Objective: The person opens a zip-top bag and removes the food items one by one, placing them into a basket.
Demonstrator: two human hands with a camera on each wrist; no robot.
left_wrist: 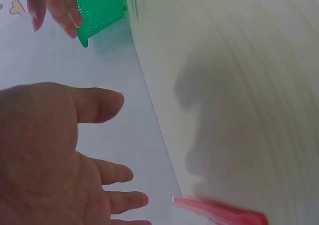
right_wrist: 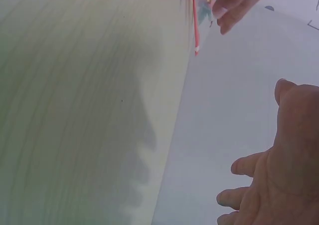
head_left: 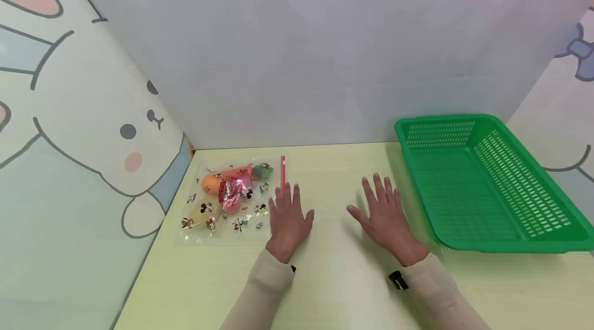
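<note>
At centre of head frame, slightly low: left hand (head_left: pixel 289 221), released, with straight fingers and thumb apart. In line there with right edge of clear printed bag (head_left: pixel 248 214); cannot tell whether touching. To the right, at similar height: right hand (head_left: pixel 387 219), also released, with extended fingers, just left of green basket (head_left: pixel 487 246). In both wrist views: open space between palm and pale worktop (head_left: pixel 331 278), with shadow below.

Bag: lying flat, left of centre, with red strip (head_left: pixel 282 170) along right side. Inside, seen through film: orange item (head_left: pixel 211 184), red item (head_left: pixel 236 171), pink item (head_left: pixel 232 202), green item (head_left: pixel 262 170), yellowish item (head_left: pixel 206 214).

Basket: upright at right of frame, with slotted walls.

Also noted: light sleeves (head_left: pixel 260 294) at bottom, black band (head_left: pixel 398 280) by right cuff, grey wall (head_left: pixel 297 51) across top, rabbit drawing (head_left: pixel 93 113) at left.
</note>
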